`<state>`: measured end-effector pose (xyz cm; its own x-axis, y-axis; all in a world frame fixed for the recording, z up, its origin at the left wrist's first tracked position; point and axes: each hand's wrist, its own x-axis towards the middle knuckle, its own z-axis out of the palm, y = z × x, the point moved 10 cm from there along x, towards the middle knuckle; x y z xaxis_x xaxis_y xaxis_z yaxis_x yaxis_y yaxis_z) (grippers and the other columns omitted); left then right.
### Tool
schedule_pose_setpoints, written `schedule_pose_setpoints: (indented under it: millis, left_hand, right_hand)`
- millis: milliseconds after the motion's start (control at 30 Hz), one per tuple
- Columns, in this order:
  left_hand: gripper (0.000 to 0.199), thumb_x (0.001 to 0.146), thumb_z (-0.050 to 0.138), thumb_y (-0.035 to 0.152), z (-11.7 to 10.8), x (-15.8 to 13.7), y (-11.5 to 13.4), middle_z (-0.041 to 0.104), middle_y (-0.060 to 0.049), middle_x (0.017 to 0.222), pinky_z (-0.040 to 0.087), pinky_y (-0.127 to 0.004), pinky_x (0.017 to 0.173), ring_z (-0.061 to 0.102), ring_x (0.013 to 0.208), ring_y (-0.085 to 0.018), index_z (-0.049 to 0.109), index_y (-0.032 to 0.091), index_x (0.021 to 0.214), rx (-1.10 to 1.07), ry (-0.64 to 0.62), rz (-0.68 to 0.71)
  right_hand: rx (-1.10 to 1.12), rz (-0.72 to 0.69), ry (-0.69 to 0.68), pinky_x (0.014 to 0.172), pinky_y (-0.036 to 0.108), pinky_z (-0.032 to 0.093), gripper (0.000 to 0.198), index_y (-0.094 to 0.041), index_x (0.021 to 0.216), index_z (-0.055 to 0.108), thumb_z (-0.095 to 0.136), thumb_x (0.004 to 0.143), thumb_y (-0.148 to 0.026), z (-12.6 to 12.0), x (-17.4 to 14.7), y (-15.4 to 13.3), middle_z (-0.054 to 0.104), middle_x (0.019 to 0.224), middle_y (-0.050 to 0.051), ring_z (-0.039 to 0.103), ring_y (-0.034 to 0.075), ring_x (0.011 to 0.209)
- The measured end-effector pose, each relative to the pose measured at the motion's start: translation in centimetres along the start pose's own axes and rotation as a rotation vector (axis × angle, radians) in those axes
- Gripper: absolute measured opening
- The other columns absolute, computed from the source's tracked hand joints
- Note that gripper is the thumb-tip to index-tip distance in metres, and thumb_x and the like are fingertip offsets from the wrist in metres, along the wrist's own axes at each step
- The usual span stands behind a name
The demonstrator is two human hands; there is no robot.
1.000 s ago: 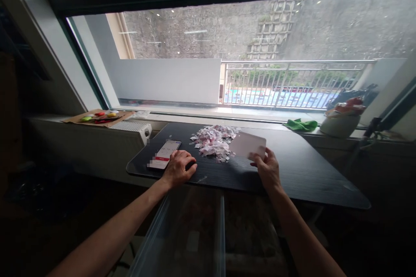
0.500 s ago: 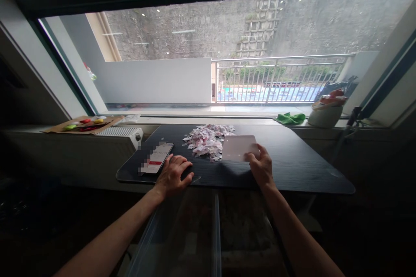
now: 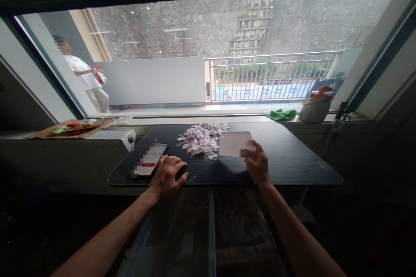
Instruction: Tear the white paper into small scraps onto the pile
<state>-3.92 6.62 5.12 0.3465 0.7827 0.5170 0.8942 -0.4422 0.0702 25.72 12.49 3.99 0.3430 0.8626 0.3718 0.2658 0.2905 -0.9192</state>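
Observation:
My right hand [image 3: 256, 162] grips the near right corner of a pale, flat, rectangular sheet with rounded corners [image 3: 235, 143]; its fingers are slightly blurred. The sheet is tilted up above the dark table [image 3: 292, 162], and its left edge is beside a heap of small torn paper scraps [image 3: 201, 138]. Whether it touches the scraps I cannot tell. My left hand [image 3: 168, 175] lies on the table near its front edge, fingers spread and holding nothing. Just left of it lies a phone [image 3: 151, 160] with its screen lit, close to the fingers.
Along the window sill are a green cloth [image 3: 282, 115] and a pale pot [image 3: 314, 110]. A radiator [image 3: 117, 137] stands at the left, near cardboard [image 3: 42, 132] with colourful items. Beneath the table edge are clear-sided bins [image 3: 212, 233]. A person [image 3: 86, 73] is outside the window.
The whole view has shifted, so the scene sits further left. A person carrying a bag has come into view outside at left. My right hand still holds the sheet beside the scraps.

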Motion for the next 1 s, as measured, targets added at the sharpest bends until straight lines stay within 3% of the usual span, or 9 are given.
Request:
schedule_pose_setpoints:
  millis: [133,300,433,733,1000]
  left_hand:
    - [0.027,0.082,0.049,0.037,-0.1,0.0,0.1,0.061,-0.006,0.1,0.029,-0.052,0.103,0.053,0.101,-0.024,0.061,0.021,0.099,-0.003,0.01,0.012]
    - [0.027,0.082,0.049,0.037,-0.1,0.0,0.1,0.061,-0.007,0.1,0.028,-0.052,0.104,0.054,0.102,-0.025,0.061,0.02,0.099,-0.002,0.008,0.004]
    - [0.027,0.082,0.049,0.037,-0.2,0.1,0.1,0.061,-0.007,0.099,0.028,-0.053,0.104,0.054,0.101,-0.025,0.061,0.02,0.099,-0.013,0.012,-0.001]
    - [0.025,0.081,0.05,0.038,-0.1,0.0,0.1,0.061,-0.006,0.099,0.028,-0.052,0.104,0.053,0.101,-0.024,0.061,0.022,0.099,-0.023,0.021,0.002]
    - [0.026,0.082,0.049,0.037,-0.1,0.1,0.2,0.061,-0.007,0.099,0.028,-0.053,0.104,0.054,0.101,-0.024,0.061,0.021,0.098,-0.014,0.012,-0.002]
  right_hand:
    - [0.002,-0.057,-0.105,0.076,0.037,0.05,0.051,-0.02,0.119,0.054,0.057,0.073,-0.041,1.7,0.3,-0.2,0.07,0.091,0.007,0.064,0.022,0.08]
    - [-0.141,-0.015,0.034,0.08,0.041,0.048,0.05,-0.017,0.118,0.056,0.055,0.073,-0.038,-0.2,0.2,-0.1,0.069,0.091,0.01,0.064,0.025,0.082]
    - [-0.106,-0.022,0.085,0.079,0.04,0.049,0.049,-0.017,0.116,0.057,0.055,0.072,-0.039,-0.9,0.0,-0.3,0.068,0.095,0.011,0.064,0.025,0.082]
    - [-0.027,-0.124,-0.135,0.082,0.04,0.049,0.041,-0.021,0.112,0.056,0.057,0.074,-0.036,1.9,-0.2,-0.9,0.072,0.088,0.007,0.066,0.022,0.079]
    - [-0.11,-0.013,0.038,0.08,0.041,0.049,0.05,-0.016,0.117,0.056,0.055,0.072,-0.039,-0.3,0.0,0.1,0.069,0.097,0.012,0.064,0.025,0.083]
